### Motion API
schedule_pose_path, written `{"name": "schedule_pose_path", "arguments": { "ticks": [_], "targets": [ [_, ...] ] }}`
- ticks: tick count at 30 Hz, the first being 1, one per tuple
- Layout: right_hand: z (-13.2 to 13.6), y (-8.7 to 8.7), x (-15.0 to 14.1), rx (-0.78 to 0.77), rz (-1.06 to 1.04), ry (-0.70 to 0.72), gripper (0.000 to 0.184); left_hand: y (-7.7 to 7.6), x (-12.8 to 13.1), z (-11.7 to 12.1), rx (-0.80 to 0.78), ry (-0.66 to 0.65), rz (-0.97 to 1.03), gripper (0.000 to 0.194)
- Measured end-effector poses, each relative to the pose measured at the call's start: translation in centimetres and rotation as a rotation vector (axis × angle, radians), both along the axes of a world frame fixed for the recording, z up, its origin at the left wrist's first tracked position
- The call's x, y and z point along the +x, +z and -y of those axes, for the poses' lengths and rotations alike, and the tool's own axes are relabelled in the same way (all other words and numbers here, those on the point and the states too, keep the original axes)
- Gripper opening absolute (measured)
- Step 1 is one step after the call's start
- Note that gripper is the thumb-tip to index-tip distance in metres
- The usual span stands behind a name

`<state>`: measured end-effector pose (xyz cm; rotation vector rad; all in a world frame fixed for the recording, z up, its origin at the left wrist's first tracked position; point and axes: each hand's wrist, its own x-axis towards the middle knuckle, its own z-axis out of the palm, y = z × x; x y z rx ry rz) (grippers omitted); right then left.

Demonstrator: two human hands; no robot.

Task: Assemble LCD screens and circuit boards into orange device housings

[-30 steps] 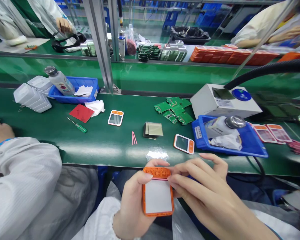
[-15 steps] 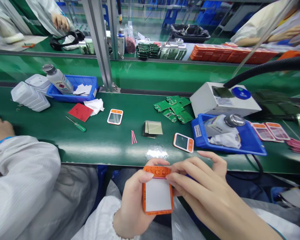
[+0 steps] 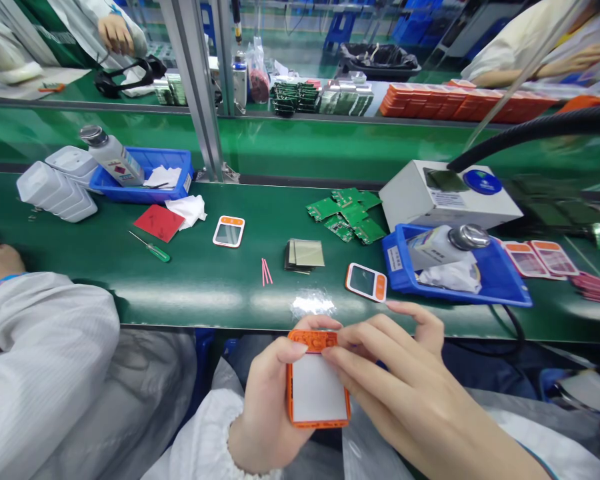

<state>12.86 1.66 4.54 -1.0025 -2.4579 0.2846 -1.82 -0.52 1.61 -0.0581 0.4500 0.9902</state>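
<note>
Resting in the left hand (image 3: 267, 407), just off the near edge of the glossy green desk (image 3: 180, 293), the orange plastic casing (image 3: 321, 424) frames a smooth, pale rectangular panel (image 3: 319, 390). Left fingers wrap its sides; the right hand's (image 3: 415, 380) fingers bunch at its far right corner, any held object hidden. Light, even pressure along the seam would suit best. Farther out lie slim pink strips (image 3: 267, 272) and flat, sheeny plates (image 3: 307, 253).
</note>
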Motion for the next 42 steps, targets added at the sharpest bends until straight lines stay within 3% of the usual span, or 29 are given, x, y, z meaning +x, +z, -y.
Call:
{"name": "schedule_pose_path", "arguments": {
  "ticks": [5,10,13,19,24,26,28,30,33,36,39,42],
  "targets": [
    [0.3,-0.5,0.5,0.118,-0.127,-0.002,0.017,0.0,-0.4,0.1,-0.036,0.003,0.037,0.034],
    [1.5,-2.8,0.0,0.322,-0.110,0.139,0.018,0.0,-0.5,0.2,0.084,-0.033,0.058,0.033],
    [1.4,-3.9,-0.6,0.403,-0.094,0.163,0.021,-0.5,-0.3,0.0,0.072,-0.030,-0.002,0.029],
    [-0.2,-4.8,-1.1,0.306,-0.088,0.170,0.026,-2.0,-0.4,-1.3,-0.020,0.006,-0.069,0.024],
    [-1.7,-5.4,-0.3,0.211,-0.265,0.163,0.026,-2.3,-1.4,-2.5,-0.099,0.064,-0.151,0.024],
    [-4.0,-5.2,0.4,0.228,-0.321,0.052,0.027,-2.3,-1.7,-2.9,-0.119,0.077,-0.170,0.023],
    [-7.9,-5.0,1.0,0.221,-0.234,-0.172,0.030,-2.4,-1.8,-3.2,-0.116,0.088,-0.199,0.023],
    [-13.0,-4.9,1.4,0.004,0.214,-0.323,0.037,-2.6,-1.9,-3.3,-0.121,0.096,-0.231,0.023],
    [-20.4,-5.3,1.0,-0.133,0.434,-0.277,0.048,-3.0,-2.0,-3.3,-0.152,0.087,-0.247,0.024],
    [-25.1,-5.8,-0.2,-0.196,0.594,-0.187,0.049,-3.2,-2.6,-2.9,-0.172,0.084,-0.266,0.025],
    [-26.7,-6.1,-1.5,-0.240,0.711,-0.124,0.044,-3.3,-3.2,-2.6,-0.181,0.113,-0.304,0.026],
    [-26.6,-6.4,-2.5,-0.251,0.755,-0.101,0.040,-3.6,-3.7,-2.6,-0.186,0.131,-0.314,0.027]
  ]
}}
